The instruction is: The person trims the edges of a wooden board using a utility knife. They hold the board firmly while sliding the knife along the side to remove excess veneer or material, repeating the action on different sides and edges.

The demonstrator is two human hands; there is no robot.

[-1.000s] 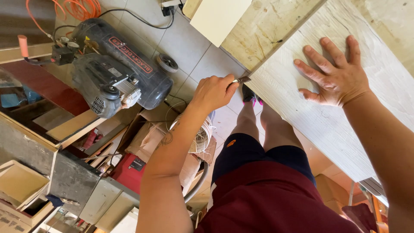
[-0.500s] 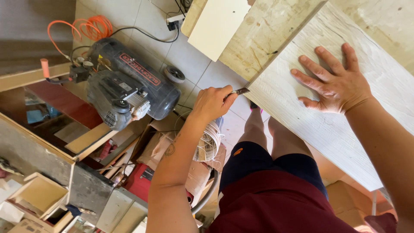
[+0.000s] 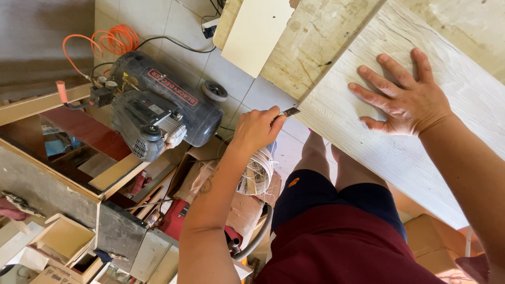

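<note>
Hands frame the corner of a pale, whitewashed wood-grain board (image 3: 400, 137) that lies across a rough plywood worktop (image 3: 321, 37) and juts out over the tiled floor (image 3: 173, 26). Your right hand (image 3: 407, 100) lies flat on the board, fingers spread, its grip released and pressing down on the face. Your left hand (image 3: 258, 129) is clenched around a small flat metal blade (image 3: 288, 112), its tip touching the board's near corner edge. Below the board you see your bare legs, dark blue shorts (image 3: 336, 197) and a maroon shirt (image 3: 342, 247).

On the floor to the left sits a black air compressor (image 3: 163, 108) with a small grey wheel, and a coiled orange hose (image 3: 113, 39) lies just beyond it. A cream-coloured panel (image 3: 255, 34) rests at the far edge of the worktop, over the tiles. Nearer you, a clutter of cardboard, a spool of white cord (image 3: 258, 176) and a red tool (image 3: 176, 218) fills the space beside your left forearm, while wooden boxes and offcuts (image 3: 58, 242) crowd the lower left corner.
</note>
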